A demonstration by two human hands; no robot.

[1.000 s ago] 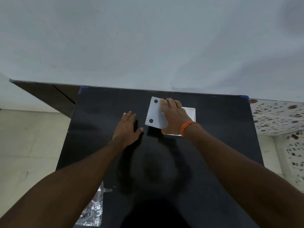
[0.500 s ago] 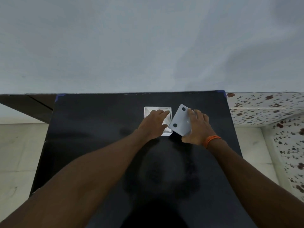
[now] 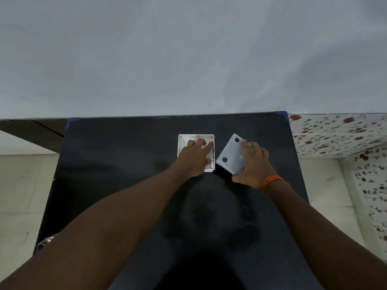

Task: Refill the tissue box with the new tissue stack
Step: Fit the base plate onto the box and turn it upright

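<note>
Two bare hands work at an opened tissue box point(image 3: 180, 147) on a black table point(image 3: 117, 164).

Left hand point(image 3: 193, 159) reaches inside with fingers spread on white tissue; right hand point(image 3: 254, 164), just right, grips the removed white panel point(image 3: 230, 153), tilted, two dark dots showing. Refill seems midway: closing remains.

- The bench point(image 3: 125, 185) has a black, matt, smooth top with faint dull smudges.
- The tissue box point(image 3: 180, 147) on it looks like white, smooth plastic.
- Beside the box, the lid point(image 3: 230, 158) is smooth, matt white plastic.
- The wristband point(image 3: 271, 181) looks like orange thread.
</note>
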